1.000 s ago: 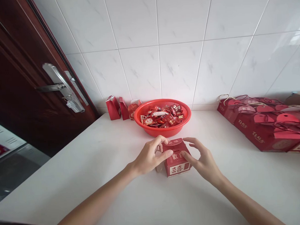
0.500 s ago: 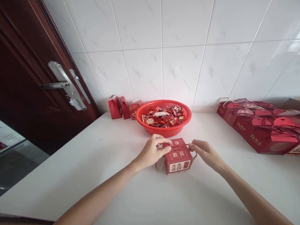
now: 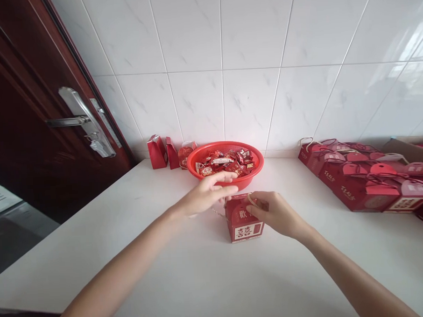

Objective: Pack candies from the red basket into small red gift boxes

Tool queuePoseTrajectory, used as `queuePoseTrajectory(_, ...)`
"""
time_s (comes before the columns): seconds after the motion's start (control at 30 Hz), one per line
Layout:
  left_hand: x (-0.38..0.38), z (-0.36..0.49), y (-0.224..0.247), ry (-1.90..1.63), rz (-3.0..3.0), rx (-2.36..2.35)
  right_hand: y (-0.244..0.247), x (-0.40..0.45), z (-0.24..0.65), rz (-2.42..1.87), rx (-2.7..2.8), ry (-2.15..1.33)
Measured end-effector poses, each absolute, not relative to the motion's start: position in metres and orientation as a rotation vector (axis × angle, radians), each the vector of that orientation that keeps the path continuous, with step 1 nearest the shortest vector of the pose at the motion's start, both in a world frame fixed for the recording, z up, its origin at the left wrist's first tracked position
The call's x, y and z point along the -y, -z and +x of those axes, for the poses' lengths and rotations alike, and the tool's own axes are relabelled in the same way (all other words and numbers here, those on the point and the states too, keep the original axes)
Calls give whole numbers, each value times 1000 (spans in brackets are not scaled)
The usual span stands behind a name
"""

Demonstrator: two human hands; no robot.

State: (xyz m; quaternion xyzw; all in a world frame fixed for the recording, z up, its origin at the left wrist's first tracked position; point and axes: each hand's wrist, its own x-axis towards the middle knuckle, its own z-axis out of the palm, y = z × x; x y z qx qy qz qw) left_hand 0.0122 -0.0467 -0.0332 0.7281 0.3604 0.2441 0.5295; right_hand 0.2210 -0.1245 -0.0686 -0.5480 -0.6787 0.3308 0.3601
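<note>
A red box [image 3: 246, 229] with cream and gold characters stands on the white tabletop [image 3: 189, 281]. My right hand [image 3: 277, 214] is over its right side, fingers pinching a twisted cord [image 3: 252, 201] above the lid. Just left of and above the box, my left hand [image 3: 213, 193] has its fingers spread and holds nothing. Another stretch of cord [image 3: 218, 213] sticks out at the box's left side. Behind the hands sits a red plastic basket [image 3: 245, 182] filled with red-wrapped sweets [image 3: 225, 163].
Rows of red boxes [image 3: 353, 194] with cords stand at the right. Several small red packets [image 3: 157, 152] are by the wall left of the basket. A dark red door [image 3: 26, 92] with a metal handle is at the left.
My left hand has let go of the box top and lifted, fingers spreading. My right hand has moved inward, bringing the cord up over the lid. The view has shifted slightly.
</note>
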Motion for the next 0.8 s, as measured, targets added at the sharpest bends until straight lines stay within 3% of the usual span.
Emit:
queuePoseTrajectory(0.3, 79, 51, -16, -550, 1546, -568, 29, 120, 221, -1377, 1658, -727)
queuePoseTrajectory(0.6, 93, 90, -4, -502, 1702, -459, 35, 140, 238, -1611, 1493, -362)
queuePoseTrajectory(0.8, 92, 89, 9, -407, 1716, -385, 22, 183, 303, -1729, 1288, -181)
